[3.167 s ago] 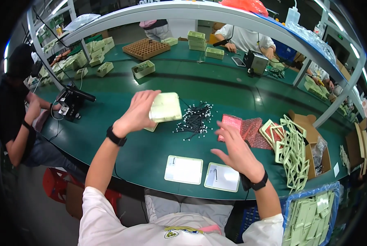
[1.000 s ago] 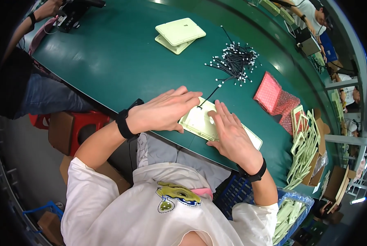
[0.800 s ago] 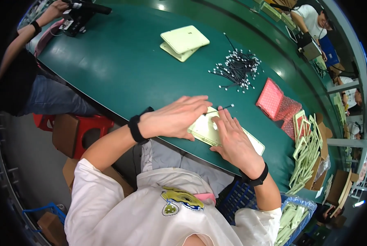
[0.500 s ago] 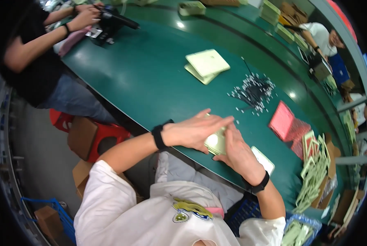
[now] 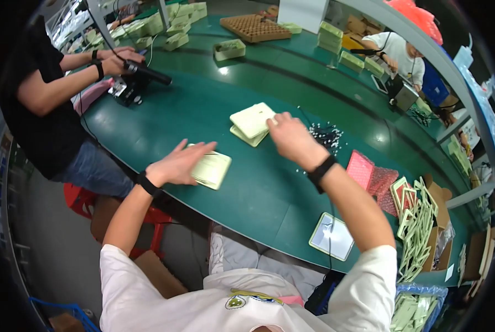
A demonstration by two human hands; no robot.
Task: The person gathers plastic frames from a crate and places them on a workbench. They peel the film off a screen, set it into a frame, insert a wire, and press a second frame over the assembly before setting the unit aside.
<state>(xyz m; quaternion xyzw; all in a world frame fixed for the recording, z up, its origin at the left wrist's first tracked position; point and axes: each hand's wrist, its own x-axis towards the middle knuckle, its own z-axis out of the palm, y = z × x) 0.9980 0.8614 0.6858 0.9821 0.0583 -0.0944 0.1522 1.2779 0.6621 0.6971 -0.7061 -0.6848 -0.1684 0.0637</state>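
My left hand (image 5: pixel 180 164) lies, fingers spread, over the left side of a pale green rectangular panel stack (image 5: pixel 214 170) near the table's front edge. Farther back, two pale green panels (image 5: pixel 249 119) rest skewed, one on the other. Curled at the right corner of the upper panel are the fingers of my right hand (image 5: pixel 296 141); its fingertips are partly hidden. Just beyond my right wrist is a pile of thin black pieces with white ends (image 5: pixel 326 135). A pale-framed rectangular plate with a bluish-white face (image 5: pixel 331 237) lies near the front edge, a dark cable crossing it.
Pink bubble wrap (image 5: pixel 369 176) and a heap of pale green frames (image 5: pixel 416 232) occupy the table's right end. At left, a co-worker in a black shirt (image 5: pixel 23 99) handles a dark device (image 5: pixel 134 83). Another person (image 5: pixel 405 58) works across. A brown compartment tray (image 5: pixel 255 27) sits at the back.
My hands have parted from around the panel stack by the front edge. The stack is now farther left under my left hand; my right hand has reached forward to the skewed panels. The view has shifted.
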